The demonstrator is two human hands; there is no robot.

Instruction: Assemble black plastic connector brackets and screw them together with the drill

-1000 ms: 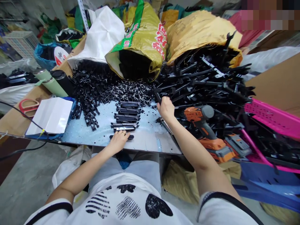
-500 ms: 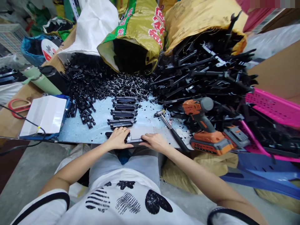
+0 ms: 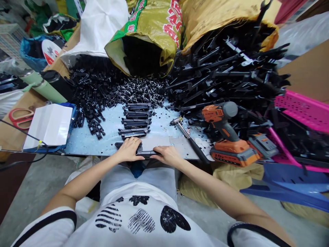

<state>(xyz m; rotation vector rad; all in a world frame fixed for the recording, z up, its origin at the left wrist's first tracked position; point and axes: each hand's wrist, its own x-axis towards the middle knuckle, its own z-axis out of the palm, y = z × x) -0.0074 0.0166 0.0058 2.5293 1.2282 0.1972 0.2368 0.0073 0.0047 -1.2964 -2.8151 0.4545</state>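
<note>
- Crowded workroom, with a white sack (image 3: pixel 105 31), a yellow-green sack (image 3: pixel 156 37) and an orange-yellow sack (image 3: pixel 226 17) standing on the far side of the hammer (image 3: pixel 190 139).
- Blue-topped bench (image 3: pixel 108 145) under it all; the hammer lies askew there, its handle towards the near edge.
- To the hammer's left, along that edge, is the dark strip (image 3: pixel 148 153); its ends are covered by the fingers.
- Left hand (image 3: pixel 130 149) rests over the strip's left end, a black piece (image 3: pixel 119 145) showing beside it; how firmly it grips, I cannot tell.
- Right hand (image 3: pixel 167 154), nearer the hammer, grasps the strip's other end, thumb on the near side.
- Against 1 second ago, the right hand is away from the wrench heap (image 3: pixel 221 79) beyond the hammer and down beside the left, so both hands now attend to 1 strip.
- Left of the hammer, past the hands, is a row of black tools (image 3: pixel 136 122); the power drill (image 3: pixel 228 132) stands to its right.
</note>
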